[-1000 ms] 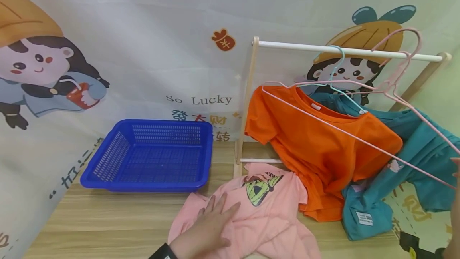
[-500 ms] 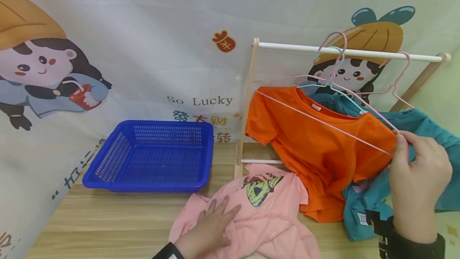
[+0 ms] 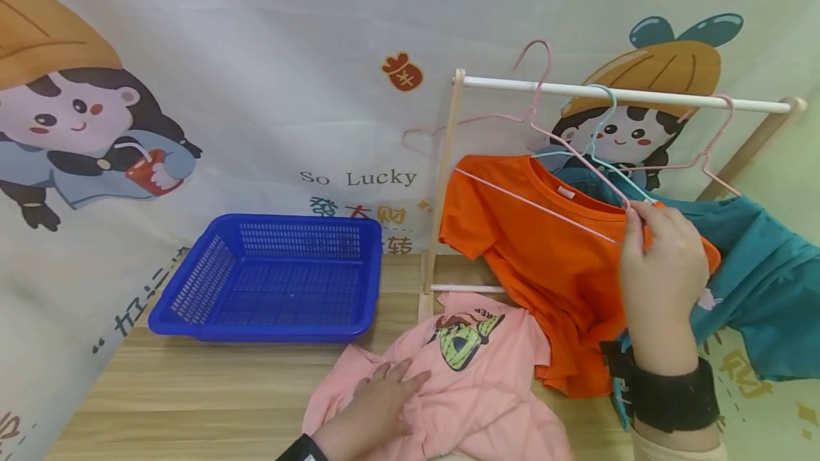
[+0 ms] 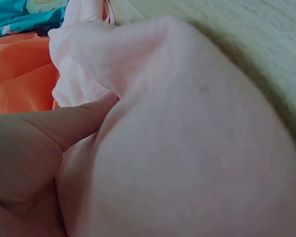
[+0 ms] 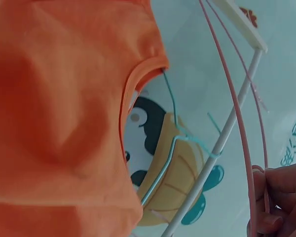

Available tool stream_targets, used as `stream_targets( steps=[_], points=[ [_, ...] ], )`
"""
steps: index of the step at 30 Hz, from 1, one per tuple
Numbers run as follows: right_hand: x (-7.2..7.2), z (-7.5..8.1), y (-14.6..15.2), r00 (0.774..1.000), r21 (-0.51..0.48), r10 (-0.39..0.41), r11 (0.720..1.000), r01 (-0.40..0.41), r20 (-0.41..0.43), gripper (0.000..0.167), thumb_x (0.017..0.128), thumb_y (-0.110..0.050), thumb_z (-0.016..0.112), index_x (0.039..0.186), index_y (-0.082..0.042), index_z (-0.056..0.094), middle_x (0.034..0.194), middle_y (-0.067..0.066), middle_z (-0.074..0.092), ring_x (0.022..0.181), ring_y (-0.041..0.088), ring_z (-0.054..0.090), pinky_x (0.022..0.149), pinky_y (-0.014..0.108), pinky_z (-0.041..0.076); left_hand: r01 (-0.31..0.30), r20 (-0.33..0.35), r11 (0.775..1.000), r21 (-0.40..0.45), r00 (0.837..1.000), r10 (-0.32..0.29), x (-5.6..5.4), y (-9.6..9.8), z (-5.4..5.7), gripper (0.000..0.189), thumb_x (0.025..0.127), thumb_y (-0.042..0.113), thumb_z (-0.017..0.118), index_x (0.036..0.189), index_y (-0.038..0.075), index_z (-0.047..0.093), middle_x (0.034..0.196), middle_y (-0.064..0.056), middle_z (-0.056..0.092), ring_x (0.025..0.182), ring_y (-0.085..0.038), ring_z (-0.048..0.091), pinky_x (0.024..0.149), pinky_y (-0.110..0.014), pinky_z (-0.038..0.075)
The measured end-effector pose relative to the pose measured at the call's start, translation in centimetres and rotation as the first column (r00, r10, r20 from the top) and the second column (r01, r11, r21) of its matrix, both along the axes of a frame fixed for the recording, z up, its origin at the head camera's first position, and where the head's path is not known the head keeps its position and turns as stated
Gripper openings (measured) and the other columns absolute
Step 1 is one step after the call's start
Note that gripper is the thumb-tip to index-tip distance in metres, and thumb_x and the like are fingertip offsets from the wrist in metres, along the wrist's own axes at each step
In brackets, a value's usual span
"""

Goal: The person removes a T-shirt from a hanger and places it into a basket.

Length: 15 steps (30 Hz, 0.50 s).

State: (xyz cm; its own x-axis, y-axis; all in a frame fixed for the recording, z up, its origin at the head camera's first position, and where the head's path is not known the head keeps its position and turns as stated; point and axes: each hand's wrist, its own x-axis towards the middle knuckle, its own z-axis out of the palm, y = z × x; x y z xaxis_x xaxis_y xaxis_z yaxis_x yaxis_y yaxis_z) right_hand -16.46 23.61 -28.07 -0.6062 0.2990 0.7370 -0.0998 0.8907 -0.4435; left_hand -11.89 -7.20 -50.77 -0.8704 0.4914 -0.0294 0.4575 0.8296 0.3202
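My left hand (image 3: 378, 407) rests with spread fingers on a rumpled pink T-shirt (image 3: 493, 383) with a green printed figure. In the left wrist view, its thumb (image 4: 84, 118) touches a fold of that shirt. Thumb and fingers of my right hand (image 3: 663, 262) pinch one end of a bare pink clothes hanger (image 3: 534, 114). That hanger is tilted in front of an orange T-shirt (image 3: 551, 255), its hook rising above the rack's rail. The orange T-shirt hangs on a turquoise hanger (image 3: 593, 151). The right wrist view shows the pinching fingers (image 5: 286, 177) on the pink wire.
A small clothes rack (image 3: 500, 82) with a white rail stands at right. A teal garment (image 3: 769, 255) hangs there from another pink hanger (image 3: 705, 155). On the wooden tabletop (image 3: 160, 397), a blue plastic basket (image 3: 269, 336) stands left of the rack. A printed cloth hangs behind.
My right hand came in from the right edge and moved left, carrying the pink hanger leftward across the orange T-shirt. The left hand has stayed on the pink T-shirt.
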Motion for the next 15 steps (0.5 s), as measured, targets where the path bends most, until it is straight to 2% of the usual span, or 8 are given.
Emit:
stream_targets(
  steps=[8,15],
  points=[
    [0.0,-1.5,-1.5,0.995,0.024,0.001,1.0,-0.003,0.099,0.03,0.097,-0.025,0.053,0.115,-0.005,0.067,0.104,0.017,0.067,0.098,0.036,0.057,0.084,0.054,0.048,0.003,-0.019,1.0,0.007,1.0,-0.003,0.0,0.0,-0.2,0.078,0.068,0.03,0.081,0.138,0.029,0.048,0.142,-0.011,0.045,0.124,-0.039,0.045,0.085,-0.058,0.045],
    [-0.5,-2.8,-1.6,0.987,0.011,0.04,0.999,-0.042,0.158,0.029,0.096,-0.023,0.054,0.117,-0.007,0.067,0.105,0.015,0.067,0.098,0.035,0.058,0.085,0.053,0.048,0.001,-0.031,1.0,0.0,1.0,-0.001,0.0,-0.1,-0.2,0.076,0.068,0.031,0.08,0.138,0.03,0.049,0.14,-0.011,0.047,0.122,-0.037,0.047,0.083,-0.056,0.047]
  ],
)
